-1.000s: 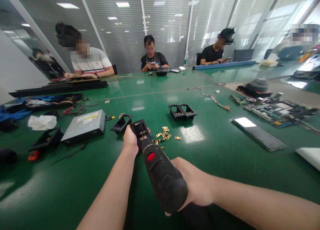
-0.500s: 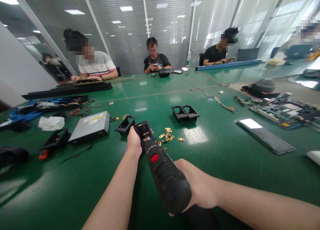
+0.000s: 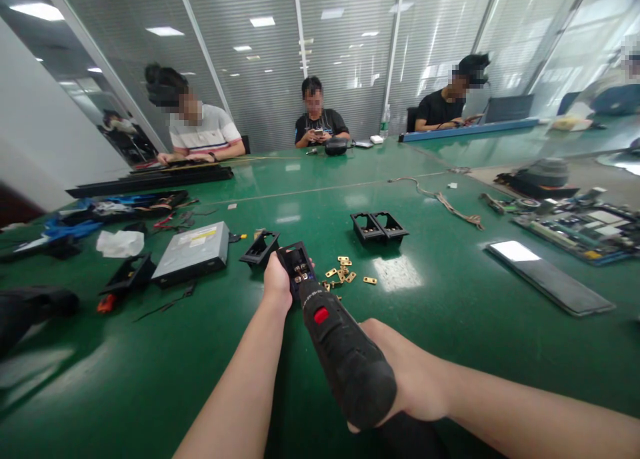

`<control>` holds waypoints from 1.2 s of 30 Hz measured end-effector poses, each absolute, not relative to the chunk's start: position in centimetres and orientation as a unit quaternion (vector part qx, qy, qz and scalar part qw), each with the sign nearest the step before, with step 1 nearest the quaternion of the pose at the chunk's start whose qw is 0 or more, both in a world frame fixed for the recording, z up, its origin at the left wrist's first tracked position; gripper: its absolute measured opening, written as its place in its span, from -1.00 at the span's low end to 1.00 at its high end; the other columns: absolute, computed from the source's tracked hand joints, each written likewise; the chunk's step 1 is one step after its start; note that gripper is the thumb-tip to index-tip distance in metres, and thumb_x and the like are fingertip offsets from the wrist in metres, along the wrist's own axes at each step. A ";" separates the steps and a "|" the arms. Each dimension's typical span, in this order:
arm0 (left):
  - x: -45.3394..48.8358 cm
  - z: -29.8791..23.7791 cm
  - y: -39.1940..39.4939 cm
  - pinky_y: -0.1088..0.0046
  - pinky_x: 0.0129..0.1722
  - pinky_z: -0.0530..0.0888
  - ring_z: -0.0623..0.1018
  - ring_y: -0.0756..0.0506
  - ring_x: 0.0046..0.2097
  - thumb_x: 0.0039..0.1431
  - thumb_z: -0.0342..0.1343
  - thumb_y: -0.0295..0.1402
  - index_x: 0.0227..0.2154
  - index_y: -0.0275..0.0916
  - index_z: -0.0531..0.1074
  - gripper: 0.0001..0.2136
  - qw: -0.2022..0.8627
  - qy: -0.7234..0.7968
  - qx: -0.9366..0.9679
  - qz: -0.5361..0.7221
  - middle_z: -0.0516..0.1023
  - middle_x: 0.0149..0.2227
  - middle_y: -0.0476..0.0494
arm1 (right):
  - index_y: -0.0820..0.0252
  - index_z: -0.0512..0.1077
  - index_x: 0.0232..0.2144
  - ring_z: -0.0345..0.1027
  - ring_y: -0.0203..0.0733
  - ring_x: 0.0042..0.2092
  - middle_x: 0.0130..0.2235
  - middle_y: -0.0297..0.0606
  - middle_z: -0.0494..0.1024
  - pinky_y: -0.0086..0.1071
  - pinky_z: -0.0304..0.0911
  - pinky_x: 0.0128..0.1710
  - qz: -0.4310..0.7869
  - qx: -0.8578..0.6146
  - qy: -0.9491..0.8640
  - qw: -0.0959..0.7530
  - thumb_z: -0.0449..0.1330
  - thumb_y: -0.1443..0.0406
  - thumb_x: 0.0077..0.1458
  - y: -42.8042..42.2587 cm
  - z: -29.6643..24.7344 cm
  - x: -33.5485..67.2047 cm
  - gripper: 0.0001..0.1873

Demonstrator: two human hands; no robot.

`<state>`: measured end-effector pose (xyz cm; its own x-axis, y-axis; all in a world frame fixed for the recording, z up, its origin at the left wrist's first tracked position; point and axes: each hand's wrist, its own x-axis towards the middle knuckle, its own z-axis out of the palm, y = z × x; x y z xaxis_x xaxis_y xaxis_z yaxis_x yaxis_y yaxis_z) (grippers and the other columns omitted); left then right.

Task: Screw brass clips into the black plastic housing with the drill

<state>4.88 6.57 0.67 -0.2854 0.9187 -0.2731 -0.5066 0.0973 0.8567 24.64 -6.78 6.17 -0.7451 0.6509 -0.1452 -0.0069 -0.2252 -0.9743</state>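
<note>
My left hand (image 3: 278, 282) is closed around the left side of a black plastic housing (image 3: 296, 254), which has small brass pieces inside it. In my right hand (image 3: 400, 372) is a black cordless drill (image 3: 345, 356) with a red switch on top. The drill's nose points away from me into the near end of the housing; its bit is hidden. Just right of the housing lies a loose pile of small brass plates (image 3: 345, 270). Another black housing (image 3: 259, 250) stands to the left of my left hand, and two joined black housings (image 3: 379, 227) sit farther back.
On the left are a silver disc drive (image 3: 193, 252), crumpled white tissue (image 3: 120, 243), another black housing (image 3: 129, 274) and blue bundles (image 3: 70, 229). A phone-like slab (image 3: 550, 279), circuit boards (image 3: 585, 222) and a cord (image 3: 450, 206) lie right. Several people sit across the green table (image 3: 320, 179).
The whole view has shifted slightly, so everything appears a little farther right. My hands, the housing and the drill keep nearly the same positions relative to each other.
</note>
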 end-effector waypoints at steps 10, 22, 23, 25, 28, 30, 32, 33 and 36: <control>5.0 1.0 6.3 0.36 -0.54 0.49 0.59 -0.19 -0.51 0.12 -0.03 -0.24 -0.43 -0.31 0.47 -0.74 0.558 0.488 0.220 0.634 0.58 -0.54 -0.23 | 0.32 0.50 -0.50 0.31 -0.24 -0.42 -0.47 -0.32 0.53 -0.37 0.31 -0.36 0.729 -0.278 -0.584 0.223 0.58 0.30 -0.45 -6.5 6.1 24.6 -0.58; 5.1 1.3 6.3 0.37 -0.57 0.49 0.60 -0.19 -0.53 0.14 -0.07 -0.23 -0.39 -0.31 0.47 -0.72 0.555 0.488 0.226 0.634 0.58 -0.57 -0.22 | 0.32 0.50 -0.51 0.32 -0.24 -0.40 -0.46 -0.31 0.52 -0.36 0.32 -0.33 0.748 -0.249 -0.567 0.238 0.57 0.33 -0.43 -6.4 6.5 24.5 -0.61; 5.2 1.3 6.3 0.36 -0.56 0.50 0.60 -0.20 -0.53 0.14 -0.07 -0.23 -0.38 -0.31 0.47 -0.72 0.557 0.488 0.224 0.634 0.57 -0.57 -0.22 | 0.32 0.50 -0.51 0.33 -0.23 -0.40 -0.46 -0.30 0.53 -0.36 0.32 -0.33 0.751 -0.251 -0.563 0.237 0.57 0.33 -0.43 -6.4 6.5 24.5 -0.60; 5.2 1.4 6.3 0.36 -0.56 0.50 0.61 -0.20 -0.53 0.14 -0.07 -0.22 -0.37 -0.31 0.47 -0.71 0.561 0.488 0.219 0.632 0.57 -0.57 -0.22 | 0.32 0.50 -0.51 0.33 -0.23 -0.41 -0.47 -0.31 0.53 -0.37 0.32 -0.34 0.752 -0.254 -0.561 0.236 0.58 0.33 -0.44 -6.4 6.4 24.5 -0.60; 5.2 1.2 6.4 0.35 -0.56 0.51 0.60 -0.19 -0.53 0.14 -0.06 -0.23 -0.37 -0.32 0.48 -0.71 0.565 0.485 0.209 0.634 0.58 -0.57 -0.22 | 0.32 0.50 -0.52 0.33 -0.24 -0.42 -0.48 -0.32 0.53 -0.38 0.31 -0.35 0.741 -0.249 -0.576 0.241 0.57 0.33 -0.43 -6.4 6.1 24.6 -0.61; 5.1 1.1 6.5 0.37 -0.58 0.50 0.60 -0.19 -0.53 0.14 -0.06 -0.23 -0.39 -0.32 0.49 -0.71 0.568 0.482 0.205 0.635 0.57 -0.58 -0.21 | 0.31 0.51 -0.51 0.34 -0.25 -0.42 -0.47 -0.33 0.53 -0.38 0.31 -0.34 0.731 -0.252 -0.586 0.241 0.57 0.32 -0.41 -6.4 5.9 24.7 -0.62; 5.1 0.9 6.6 0.40 -0.60 0.48 0.60 -0.18 -0.52 0.14 -0.06 -0.22 -0.43 -0.30 0.48 -0.71 0.570 0.478 0.207 0.636 0.56 -0.58 -0.21 | 0.31 0.50 -0.53 0.33 -0.26 -0.43 -0.49 -0.35 0.52 -0.39 0.30 -0.36 0.727 -0.263 -0.589 0.236 0.57 0.31 -0.41 -6.4 5.8 24.7 -0.63; 5.1 0.8 6.6 0.41 -0.60 0.48 0.61 -0.19 -0.50 0.14 -0.06 -0.22 -0.45 -0.29 0.47 -0.71 0.571 0.474 0.208 0.637 0.56 -0.58 -0.20 | 0.30 0.50 -0.54 0.32 -0.26 -0.43 -0.49 -0.35 0.52 -0.39 0.30 -0.37 0.726 -0.268 -0.590 0.232 0.57 0.31 -0.41 -6.4 5.9 24.7 -0.63; 5.0 0.7 6.7 0.38 -0.53 0.54 0.64 -0.21 -0.44 0.14 -0.05 -0.24 -0.49 -0.27 0.46 -0.73 0.573 0.463 0.206 0.645 0.54 -0.59 -0.19 | 0.30 0.49 -0.54 0.31 -0.25 -0.43 -0.49 -0.34 0.52 -0.39 0.30 -0.38 0.722 -0.274 -0.595 0.226 0.57 0.31 -0.40 -6.4 6.0 24.7 -0.63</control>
